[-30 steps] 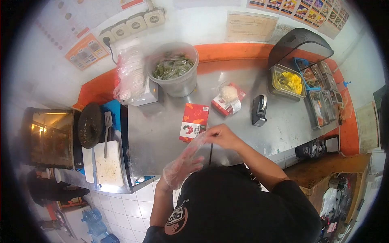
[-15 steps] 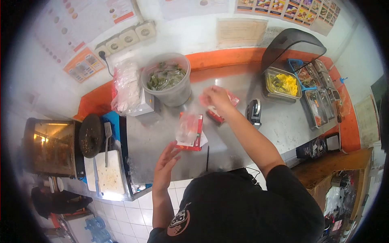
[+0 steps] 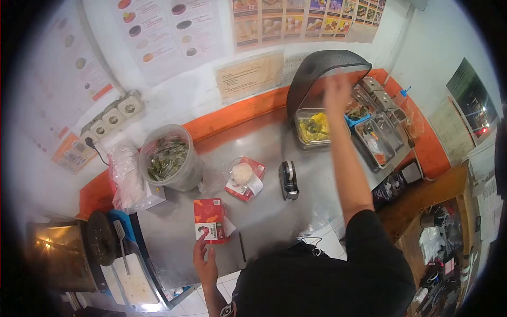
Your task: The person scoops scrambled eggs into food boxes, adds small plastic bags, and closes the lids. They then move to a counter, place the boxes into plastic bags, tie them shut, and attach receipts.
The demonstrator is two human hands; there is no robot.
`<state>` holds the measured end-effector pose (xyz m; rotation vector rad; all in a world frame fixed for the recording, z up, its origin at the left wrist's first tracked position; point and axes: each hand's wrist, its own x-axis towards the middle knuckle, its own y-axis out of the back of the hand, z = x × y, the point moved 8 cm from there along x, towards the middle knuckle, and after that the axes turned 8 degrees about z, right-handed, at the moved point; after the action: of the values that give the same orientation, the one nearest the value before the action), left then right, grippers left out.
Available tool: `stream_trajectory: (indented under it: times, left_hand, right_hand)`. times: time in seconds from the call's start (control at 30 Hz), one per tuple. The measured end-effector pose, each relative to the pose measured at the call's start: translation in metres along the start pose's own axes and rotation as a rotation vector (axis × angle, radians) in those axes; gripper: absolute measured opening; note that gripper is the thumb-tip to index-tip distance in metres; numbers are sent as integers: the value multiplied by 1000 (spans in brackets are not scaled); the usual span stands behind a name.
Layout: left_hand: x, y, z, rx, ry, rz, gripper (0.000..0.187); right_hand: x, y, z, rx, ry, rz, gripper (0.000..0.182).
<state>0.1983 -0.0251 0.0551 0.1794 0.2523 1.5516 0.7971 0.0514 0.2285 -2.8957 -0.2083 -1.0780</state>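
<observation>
My left hand [image 3: 205, 264] has its fingers spread, with the fingertips at the lower left edge of a red and white printed box [image 3: 212, 216]. Behind that, a white mound of rice [image 3: 242, 173] in clear plastic rests on a second red box [image 3: 253, 193]. My right hand [image 3: 338, 98] is stretched out to the back right and smeared by motion. It passes in front of the black mesh food cover [image 3: 311, 71], above a tub with yellow food [image 3: 312, 127] and a blue-rimmed tray [image 3: 353, 117].
A bucket of bagged green leaves [image 3: 168, 158] stands at the back left beside a stack of plastic bags [image 3: 127, 177]. A black tape dispenser [image 3: 289, 180] sits mid-table. Metal food containers [image 3: 377, 140] line the right; a cutting board [image 3: 134, 277] lies at left.
My right hand has moved from the second box to the food containers at the back right. Clear plastic no longer covers the nearer box. The camera view has turned to the right.
</observation>
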Motion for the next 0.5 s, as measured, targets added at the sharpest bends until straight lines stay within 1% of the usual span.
stream_trajectory:
  times: [0.03, 0.07, 0.1, 0.13, 0.17, 0.23, 0.3, 0.37, 0.4, 0.43, 0.47, 0.5]
  left_hand:
    - [1, 1, -15, -4, 15, 28, 45]
    - [2, 0, -16, -1, 19, 27, 45]
    - [4, -1, -16, 66, 10, 52, 44]
    - [8, -2, -15, 131, -2, 79, 43]
    - [14, -5, -12, 129, -3, 82, 43]
    - [23, -10, 5, 187, -128, 134, 41]
    - [30, -16, 20, 234, -133, 157, 41]
    - [38, -21, 24, 282, -143, 168, 41]
    - [41, -22, 22, 299, -159, 185, 42]
    - [44, -24, 19, 317, -169, 204, 43]
    - [47, -27, 16, 320, -159, 201, 43]
    - [48, -29, 13, 330, -151, 205, 43]
  right_hand:
    - [28, 21, -18, -257, 54, 55, 49]
    - [46, 28, 2, -260, 51, 52, 49]
    - [61, 25, 30, -419, 25, -55, 52]
    - [69, 19, 43, -574, 2, -162, 54]
    - [72, 22, 51, -572, 4, -162, 54]
    - [60, 33, 47, -356, 10, -223, 53]
    - [46, 60, 53, -10, 49, -80, 49]
    - [4, 109, 67, 105, -196, 103, 42]
    - [-26, 132, 95, 346, -375, 259, 33]
    - [-55, 154, 86, 323, -378, 377, 27]
    - [-89, 177, 108, 316, -424, 435, 19]
    - [-120, 194, 122, 223, -504, 396, 19]
